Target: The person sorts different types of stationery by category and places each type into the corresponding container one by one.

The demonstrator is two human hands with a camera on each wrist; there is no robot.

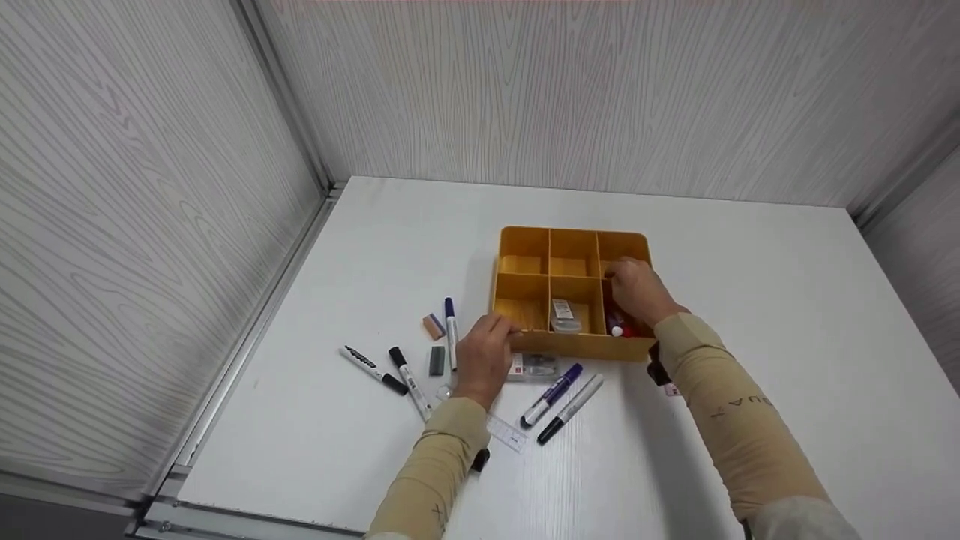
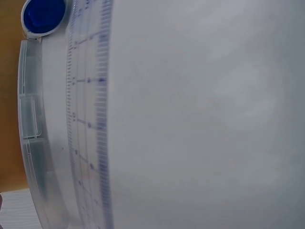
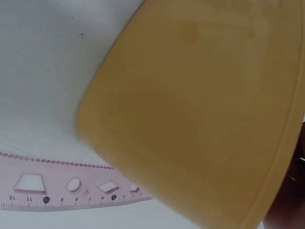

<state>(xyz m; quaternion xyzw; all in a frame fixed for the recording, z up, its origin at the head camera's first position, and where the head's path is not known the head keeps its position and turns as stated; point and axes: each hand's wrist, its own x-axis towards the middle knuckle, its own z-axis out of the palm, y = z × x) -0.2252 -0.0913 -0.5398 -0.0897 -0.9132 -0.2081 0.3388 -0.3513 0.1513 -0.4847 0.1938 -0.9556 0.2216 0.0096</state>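
The box (image 1: 583, 347) seems part-filled, markers (image 1: 551, 396) lying outside; left hand (image 1: 484, 358) grasps its rim (image 1: 574, 334), whether right hand (image 1: 641, 289) grasps anything I cannot tell.

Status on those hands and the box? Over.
Left hand grips box, near-left corner. Right hand at its right side. Pens scattered front and left.

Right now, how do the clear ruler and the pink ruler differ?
The clear ruler is colourless with blue markings; the pink ruler is pink-tinted. The pink ruler has cut-out shapes and a zigzag edge; the clear ruler's visible stretch shows neither. The clear ruler lies by the left hand, the pink ruler by the near right corner of the yellow box. Both carry measuring scales.
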